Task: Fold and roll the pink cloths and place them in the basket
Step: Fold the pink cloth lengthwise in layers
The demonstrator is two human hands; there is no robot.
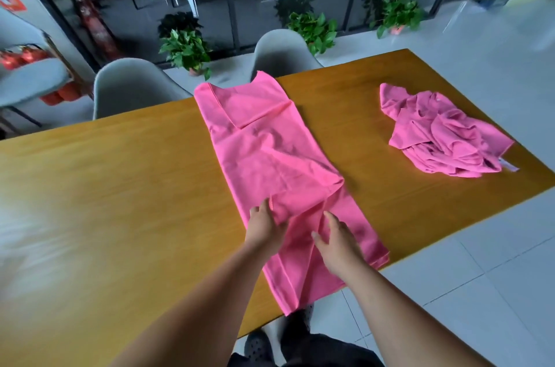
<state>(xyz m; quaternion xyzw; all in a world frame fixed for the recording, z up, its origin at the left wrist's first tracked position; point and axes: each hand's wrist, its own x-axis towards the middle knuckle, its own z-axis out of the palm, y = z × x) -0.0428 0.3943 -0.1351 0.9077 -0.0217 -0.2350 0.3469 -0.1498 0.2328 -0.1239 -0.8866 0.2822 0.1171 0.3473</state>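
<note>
One long pink cloth [270, 150] is lying lengthwise down the middle of the frame on the wooden table [120, 186], its near end hanging over the edge. One crumpled pink pile [444, 132] is sitting at right, well apart; how many cloths it holds cannot be told. Two hands are working the near part of the long cloth. The left hand [264, 224] is gripping a fold with curled fingers, and the right hand [338, 239] is resting on the fabric with fingers nearly straight, holding nothing. A white tag [509, 167] is poking from the pile, too small to read. Three potted plants [183, 48] are standing along the top.
</note>
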